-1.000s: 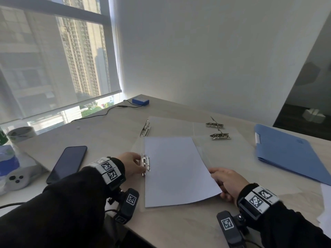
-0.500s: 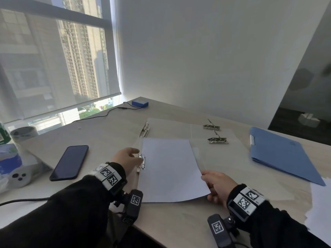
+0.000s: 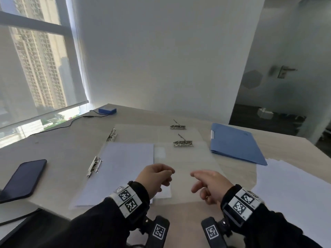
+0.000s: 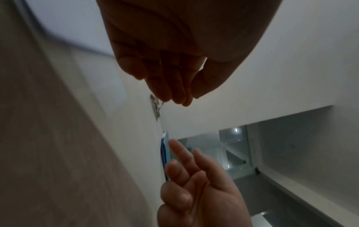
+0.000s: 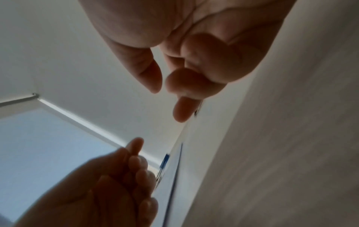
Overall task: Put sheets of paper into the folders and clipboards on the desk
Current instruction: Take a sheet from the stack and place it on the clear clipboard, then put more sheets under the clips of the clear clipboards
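- A white sheet of paper (image 3: 123, 169) lies flat in the nearest clear folder (image 3: 188, 169), which is spread open on the pale tabletop (image 3: 59, 151). The sheet's left edge sits under the folder's metal clip (image 3: 94, 166).
- The left hand (image 3: 155, 176) hovers over the sheet's right edge, fingers loosely curled and thumb near the fingertips. Its grip is narrow and appears to hold nothing, though motion blur makes this hard to confirm.
- The right hand (image 3: 208, 184) hovers over the folder's clear right flap, fingers relaxed and partly spread, its grip wide and holding nothing.
- A second clear folder (image 3: 143, 131) lies open just behind the first, with a clip at its left edge; two more metal clips (image 3: 182, 143) lie on the right flaps.
- A closed blue folder (image 3: 236, 144) lies further right.
- A stack of loose white paper (image 3: 293, 187) sits at the right edge.
- A dark phone (image 3: 23, 179) lies to the left.
- A small blue box (image 3: 107, 110) with a cable sits by the window.
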### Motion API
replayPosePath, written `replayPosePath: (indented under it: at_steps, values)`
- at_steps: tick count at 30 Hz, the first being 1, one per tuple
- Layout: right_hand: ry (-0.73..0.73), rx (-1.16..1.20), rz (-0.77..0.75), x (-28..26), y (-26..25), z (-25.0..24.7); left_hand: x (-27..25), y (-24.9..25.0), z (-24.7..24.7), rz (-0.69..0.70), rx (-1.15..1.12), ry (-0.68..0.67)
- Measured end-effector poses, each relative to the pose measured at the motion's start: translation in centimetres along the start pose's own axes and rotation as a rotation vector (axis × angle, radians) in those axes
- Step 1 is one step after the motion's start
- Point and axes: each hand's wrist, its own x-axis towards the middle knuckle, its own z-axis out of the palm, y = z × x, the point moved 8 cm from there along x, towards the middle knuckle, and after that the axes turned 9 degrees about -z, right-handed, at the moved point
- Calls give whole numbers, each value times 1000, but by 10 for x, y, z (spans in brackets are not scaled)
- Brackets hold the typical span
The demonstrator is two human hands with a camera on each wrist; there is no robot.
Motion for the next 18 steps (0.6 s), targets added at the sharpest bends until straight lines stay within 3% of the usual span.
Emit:
replayPosePath:
  at_steps: [12, 15, 18]
  values:
    - [774, -11, -42, -126, 44, -276, -7, 27, 238, 101, 85, -364]
    - [879, -22, -11, -155, 62, -321, -5, 30, 273, 125, 150, -398]
    - [897, 24, 67, -170, 83, -346, 5, 34, 297, 180, 318, -370]
